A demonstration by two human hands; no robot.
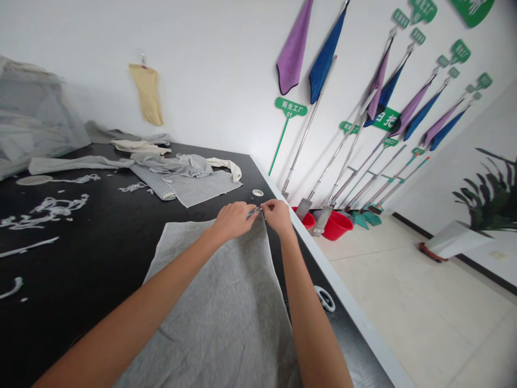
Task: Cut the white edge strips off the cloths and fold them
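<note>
Both grips were narrow: our left hand [232,220] and right hand [278,214] pinched the far edge of the grey cloth [226,302], flat on the black surface [100,242] near its right rim. We figured that tiny pinch could slip, or the cloth slide off.

i see one grey cloth [226,302], soft knit, spread flat on the black table [92,253] near its right edge. far corner is gathered into a small pinched fold.
</note>
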